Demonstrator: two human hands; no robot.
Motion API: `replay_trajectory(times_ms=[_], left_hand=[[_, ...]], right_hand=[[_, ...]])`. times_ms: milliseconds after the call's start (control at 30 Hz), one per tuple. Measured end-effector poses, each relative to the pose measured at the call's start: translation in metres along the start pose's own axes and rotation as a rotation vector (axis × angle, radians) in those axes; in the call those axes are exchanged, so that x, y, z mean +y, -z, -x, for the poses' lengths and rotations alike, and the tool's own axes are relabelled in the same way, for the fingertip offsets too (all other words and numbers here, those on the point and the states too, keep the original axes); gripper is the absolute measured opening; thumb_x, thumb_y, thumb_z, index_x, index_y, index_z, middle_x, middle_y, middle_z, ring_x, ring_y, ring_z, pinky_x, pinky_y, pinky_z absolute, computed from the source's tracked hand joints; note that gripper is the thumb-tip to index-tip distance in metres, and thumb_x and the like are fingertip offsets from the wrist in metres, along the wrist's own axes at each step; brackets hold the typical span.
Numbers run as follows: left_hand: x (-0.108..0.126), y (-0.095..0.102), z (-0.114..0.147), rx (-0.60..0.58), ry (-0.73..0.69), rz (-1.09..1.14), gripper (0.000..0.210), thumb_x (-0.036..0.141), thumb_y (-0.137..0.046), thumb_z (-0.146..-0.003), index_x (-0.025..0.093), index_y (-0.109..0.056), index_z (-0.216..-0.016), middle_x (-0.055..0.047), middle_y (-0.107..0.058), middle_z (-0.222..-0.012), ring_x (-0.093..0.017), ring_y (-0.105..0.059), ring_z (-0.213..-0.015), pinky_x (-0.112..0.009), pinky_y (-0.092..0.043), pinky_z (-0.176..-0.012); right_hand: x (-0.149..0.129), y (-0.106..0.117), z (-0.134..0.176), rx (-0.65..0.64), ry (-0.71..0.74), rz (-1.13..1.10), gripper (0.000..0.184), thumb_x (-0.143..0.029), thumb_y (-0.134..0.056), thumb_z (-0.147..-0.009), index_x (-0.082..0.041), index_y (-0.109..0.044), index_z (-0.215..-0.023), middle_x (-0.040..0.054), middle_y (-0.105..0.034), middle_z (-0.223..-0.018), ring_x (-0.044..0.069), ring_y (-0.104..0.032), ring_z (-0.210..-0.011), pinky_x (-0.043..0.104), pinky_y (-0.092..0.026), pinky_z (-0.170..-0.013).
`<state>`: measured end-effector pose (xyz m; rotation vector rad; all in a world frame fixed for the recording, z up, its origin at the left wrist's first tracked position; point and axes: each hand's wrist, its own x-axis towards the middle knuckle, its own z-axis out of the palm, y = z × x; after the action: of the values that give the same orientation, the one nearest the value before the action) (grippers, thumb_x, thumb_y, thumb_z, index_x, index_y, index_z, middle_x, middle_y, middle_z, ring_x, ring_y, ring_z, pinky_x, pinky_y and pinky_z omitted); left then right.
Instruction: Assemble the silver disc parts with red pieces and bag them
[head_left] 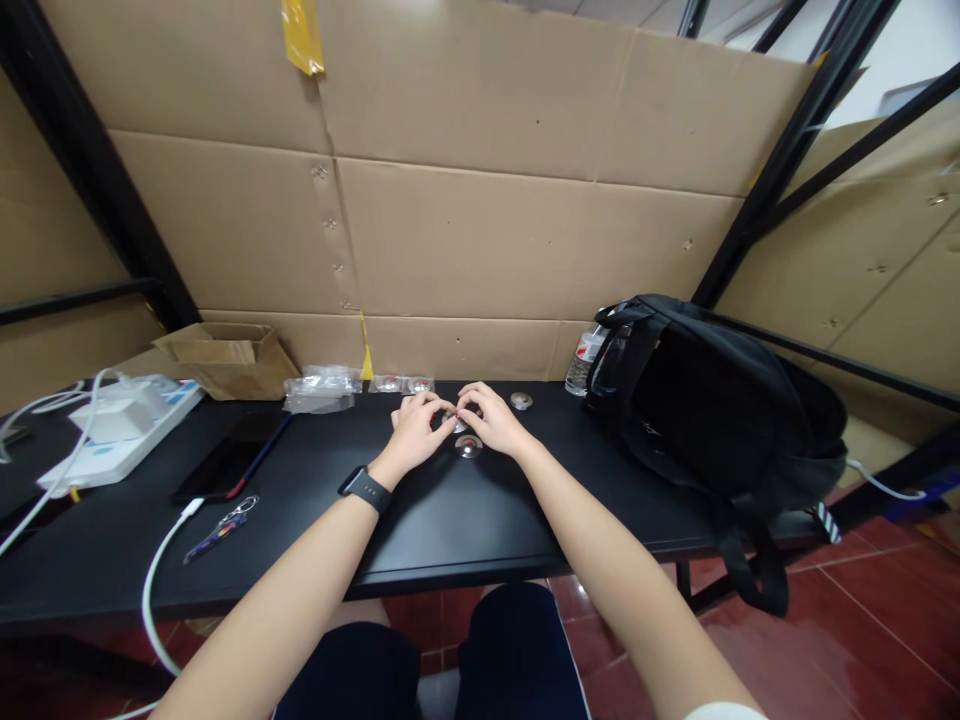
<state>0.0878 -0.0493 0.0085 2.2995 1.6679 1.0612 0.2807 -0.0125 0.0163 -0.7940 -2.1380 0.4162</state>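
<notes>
My left hand (417,430) and my right hand (491,418) meet over the black table. Between them is a small shiny round metal disc (455,424) with a bit of red at its top. Fingertips of both hands are closed around it and hide much of it. Just in front of the hands lies a second shiny disc (469,446), also with a red spot. A third, similar disc (521,400) lies to the right of my right hand. A dark watch (365,487) is on my left wrist.
Clear plastic packets (324,388) and bagged discs (403,384) lie along the cardboard wall (465,240). To the left are an open cardboard box (232,362), a white power strip (124,440), a dark tablet (229,460) and a keychain (221,528). A water bottle (581,365) and black backpack (720,400) stand right.
</notes>
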Motion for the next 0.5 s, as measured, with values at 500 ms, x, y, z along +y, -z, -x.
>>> replay_trajectory(times_ms=[500], left_hand=[[0.0011, 0.0027, -0.0003, 0.003, -0.006, -0.048, 0.012, 0.04, -0.071, -0.083, 0.032, -0.077, -0.091, -0.003, -0.067, -0.11, -0.031, -0.048, -0.113, -0.042, -0.036, -0.086]], right_hand=[[-0.0031, -0.0044, -0.0002, -0.037, 0.018, -0.048, 0.005, -0.024, -0.06, -0.093, -0.021, -0.065, -0.093, 0.0086, -0.059, -0.115, 0.022, -0.057, -0.11, 0.033, -0.051, -0.081]])
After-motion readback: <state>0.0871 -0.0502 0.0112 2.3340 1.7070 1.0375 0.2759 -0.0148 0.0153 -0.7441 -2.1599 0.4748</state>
